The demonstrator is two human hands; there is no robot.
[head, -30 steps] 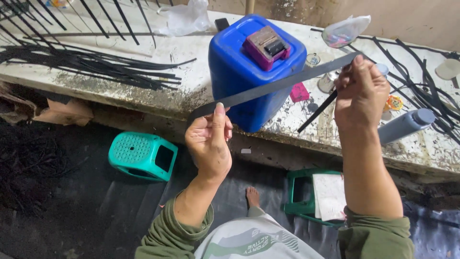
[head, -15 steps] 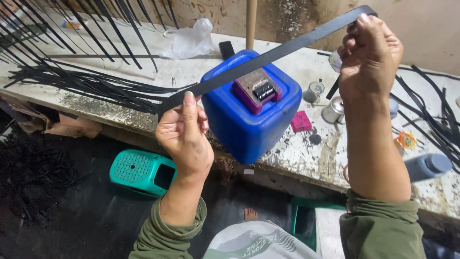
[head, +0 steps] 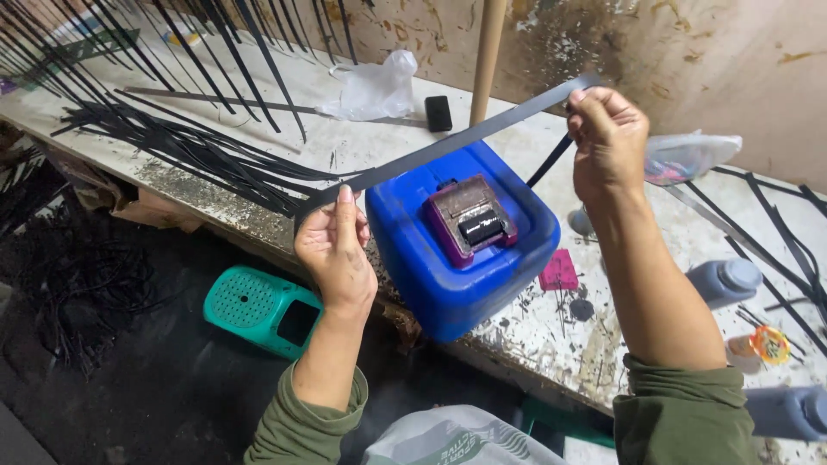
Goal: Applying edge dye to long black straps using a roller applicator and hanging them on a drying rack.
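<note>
I hold a long flat dark strip stretched between both hands above the workbench. My left hand grips its near, lower end with the thumb on top. My right hand pinches the far, raised end. Under the strip lies a blue plastic jerrycan on its side, with a small purple device resting on top of it.
A stained white workbench carries several black strips, a clear plastic bag, a black phone, a wooden pole, grey bottles and a pink block. A teal stool lies on the dark floor.
Both hands have carried the strip up and away from me, the right end rising higher. The view has shifted so that the jerrycan sits lower.
</note>
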